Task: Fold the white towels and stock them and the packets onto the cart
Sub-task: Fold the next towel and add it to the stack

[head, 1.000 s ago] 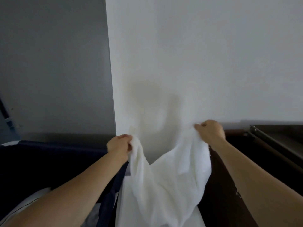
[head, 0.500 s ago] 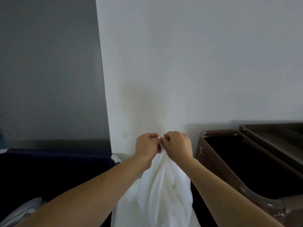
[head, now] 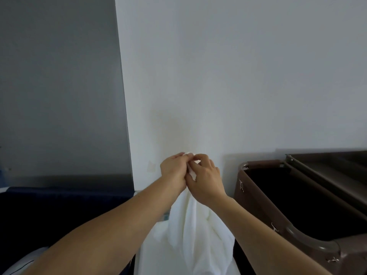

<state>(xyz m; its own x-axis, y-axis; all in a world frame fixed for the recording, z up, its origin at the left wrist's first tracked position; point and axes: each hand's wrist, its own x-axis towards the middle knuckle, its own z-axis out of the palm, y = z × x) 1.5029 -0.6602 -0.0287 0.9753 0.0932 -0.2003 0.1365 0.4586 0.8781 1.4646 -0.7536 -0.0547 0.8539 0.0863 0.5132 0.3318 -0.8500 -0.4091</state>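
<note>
A white towel (head: 190,235) hangs doubled over in front of me, down past the lower edge of the view. My left hand (head: 173,171) and my right hand (head: 206,179) are pressed together at its top, each pinching an upper corner. A bit of white cloth shows between the fingers. The brown cart (head: 258,197) with a dark open bin stands to the right of the towel. No packets are in view.
A white wall (head: 238,76) rises straight ahead, with a grey panel (head: 59,96) to its left. A dark navy bin (head: 59,211) sits at lower left with white cloth (head: 23,262) at its near edge. A brown shelf frame (head: 327,167) adjoins the cart.
My hands, spread apart holding the towel wide a second ago, have come together at the top, folding the towel in half. The right hand's fingers now shift over the corners.
</note>
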